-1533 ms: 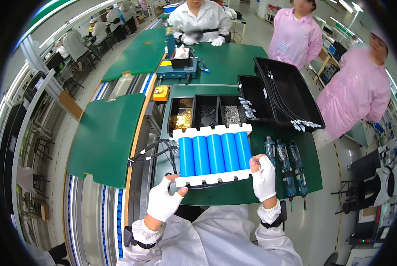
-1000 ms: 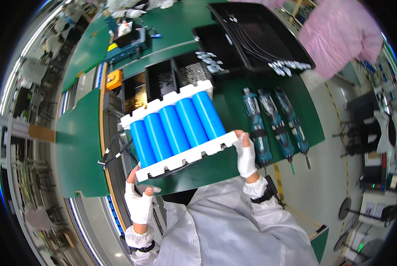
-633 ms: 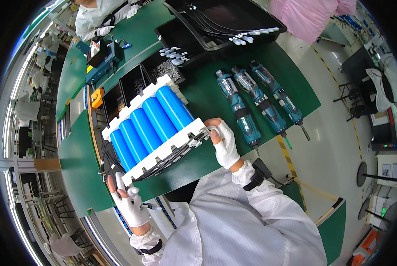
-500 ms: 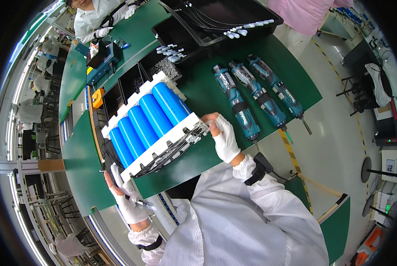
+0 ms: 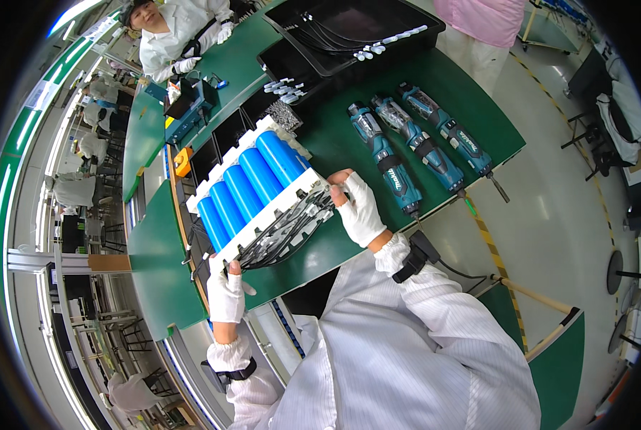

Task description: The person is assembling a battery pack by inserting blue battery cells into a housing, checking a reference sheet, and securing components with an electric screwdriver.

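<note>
A battery pack [image 5: 243, 192] of several blue cylindrical cells in white plastic end frames is tilted over the green bench. Along its near side runs a bundle of black wires [image 5: 286, 231]. My right hand [image 5: 361, 215], in a white fingertip-less glove, grips the pack's right corner, thumb on the near face. At the lower left corner my left hand [image 5: 226, 295], gloved the same way, has its thumb and fingertips closed on the frame. Part of the left fingers is hidden by the pack.
Three teal power screwdrivers [image 5: 392, 168] lie on the bench [image 5: 478, 107] at right. Black trays [image 5: 335, 32] with white-tipped cables stand at the back, near a bin of small metal screws [image 5: 283, 115]. A co-worker [image 5: 180, 36] sits far left; a person in pink [image 5: 481, 21] stands behind.
My left hand has moved up and right, from beside the pack onto its lower left corner. The right hand keeps its grip. The whole view has shifted slightly.
</note>
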`<state>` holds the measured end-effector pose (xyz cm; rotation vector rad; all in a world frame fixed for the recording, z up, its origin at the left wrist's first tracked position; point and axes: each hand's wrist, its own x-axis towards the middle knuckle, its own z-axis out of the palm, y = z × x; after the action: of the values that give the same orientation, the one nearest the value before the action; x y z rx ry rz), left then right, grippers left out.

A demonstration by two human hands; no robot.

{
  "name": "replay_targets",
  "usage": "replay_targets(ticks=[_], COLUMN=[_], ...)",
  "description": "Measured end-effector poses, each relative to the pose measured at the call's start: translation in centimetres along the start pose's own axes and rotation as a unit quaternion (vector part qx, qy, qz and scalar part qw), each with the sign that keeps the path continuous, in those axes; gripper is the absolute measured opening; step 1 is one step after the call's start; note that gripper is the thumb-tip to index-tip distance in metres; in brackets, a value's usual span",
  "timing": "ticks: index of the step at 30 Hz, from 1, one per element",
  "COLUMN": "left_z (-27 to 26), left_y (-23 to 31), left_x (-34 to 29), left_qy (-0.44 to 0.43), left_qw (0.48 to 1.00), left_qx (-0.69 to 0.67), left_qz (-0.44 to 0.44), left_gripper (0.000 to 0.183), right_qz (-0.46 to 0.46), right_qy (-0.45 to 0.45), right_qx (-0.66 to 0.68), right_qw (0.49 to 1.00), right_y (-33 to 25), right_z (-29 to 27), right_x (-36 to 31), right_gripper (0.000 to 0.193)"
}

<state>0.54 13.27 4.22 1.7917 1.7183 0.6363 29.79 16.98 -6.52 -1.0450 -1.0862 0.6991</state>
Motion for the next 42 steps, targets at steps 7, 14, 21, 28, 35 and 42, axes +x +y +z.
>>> replay_targets(ticks=[7, 14, 21, 28, 35, 42], left_z=[1.4, 2.4, 1.7, -1.8, -4.1, -4.3], left_y=[-0.3, -2.5, -1.7, 0.8, 2.1, 0.4], left_x=[0.0, 1.0, -8.7, -10.6, 5.1, 9.0], left_qy=[0.067, 0.146, 0.107, 0.020, 0.039, -0.053], left_qw=[0.996, 0.986, 0.990, 1.000, 0.992, 0.981], left_qx=[-0.030, -0.080, -0.075, 0.001, 0.039, -0.170], left_qz=[-0.053, 0.006, 0.044, -0.019, 0.114, -0.077], left_gripper=[0.050, 0.042, 0.037, 0.032, 0.041, 0.050], right_qz=[-0.100, -0.109, -0.064, 0.023, 0.117, 0.126], right_qy=[-0.034, 0.007, -0.096, -0.131, -0.100, -0.143], right_qx=[-0.150, -0.189, -0.285, -0.287, -0.308, -0.283], right_qw=[0.983, 0.976, 0.952, 0.949, 0.939, 0.940], right_y=[-0.3, -1.2, -7.3, -10.4, -12.6, -9.7], right_z=[0.5, 0.2, -4.8, -6.2, 0.9, 1.7], right_x=[2.5, 1.6, -7.0, -9.4, 3.6, 7.2], right_gripper=[0.048, 0.043, 0.045, 0.027, 0.040, 0.054])
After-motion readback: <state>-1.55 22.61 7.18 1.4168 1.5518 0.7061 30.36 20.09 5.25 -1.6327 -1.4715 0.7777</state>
